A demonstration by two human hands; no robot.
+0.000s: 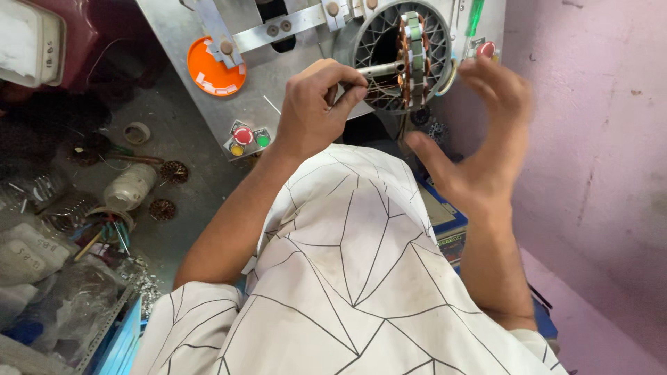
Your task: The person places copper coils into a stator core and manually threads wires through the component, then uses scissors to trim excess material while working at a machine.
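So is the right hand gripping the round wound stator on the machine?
No, the right hand is spread open beside the round copper-wound stator, with a clear gap between them.

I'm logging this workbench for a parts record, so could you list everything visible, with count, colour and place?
Stator core: one, copper windings with green-grey segments, mounted on the machine at top centre.
Round spoked guard: one, grey metal, behind the stator.
Machine panel: one, grey metal, top centre.
Orange disc: one, on the panel's left part.
Push buttons: three, red, yellow and green, at the panel's lower edge.
Red button: one, right of the guard.
Small wound cores: two in plain view, dark brown, on the floor at left.
Tape roll: one, pale, on the floor at left.
Shirt: one, white with black lines, centre.
Left hand: pinching thin wire beside the stator.
Right hand: open, blurred, right of the stator.
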